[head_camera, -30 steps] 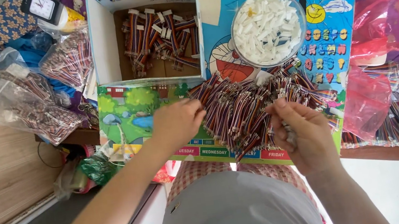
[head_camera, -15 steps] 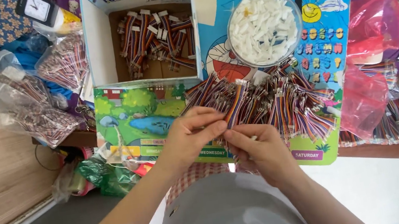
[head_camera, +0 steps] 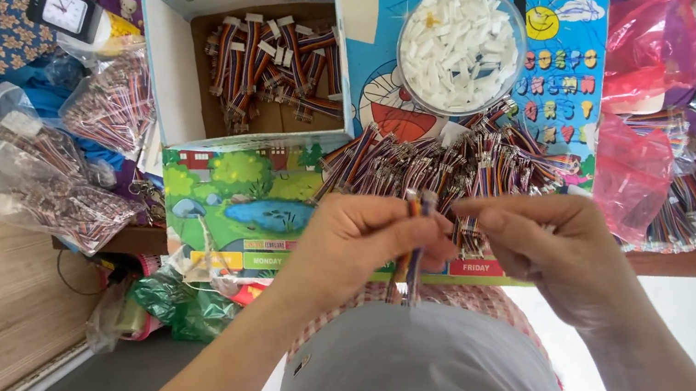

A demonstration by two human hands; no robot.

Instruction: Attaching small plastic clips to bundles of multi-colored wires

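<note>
In the head view, a short multicoloured wire bundle point(head_camera: 411, 255) is pinched upright in the left hand point(head_camera: 356, 245), near the loose wire pile point(head_camera: 455, 165). The right hand point(head_camera: 552, 247) is curled beside it, fingertips touching. Farther off, finished bundles are held in a cardboard box point(head_camera: 179, 83), white connectors in a clear round tub point(head_camera: 460, 47).

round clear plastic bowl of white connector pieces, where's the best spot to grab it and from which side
Probably the round clear plastic bowl is best taken by its rim, thumb and fingers on opposite edges, coming from above. It sits upright with its open mouth to the camera. The right hand is the nearer one. The cardboard box stands to one side and the heap of striped wire bundles lies just in front.
</note>
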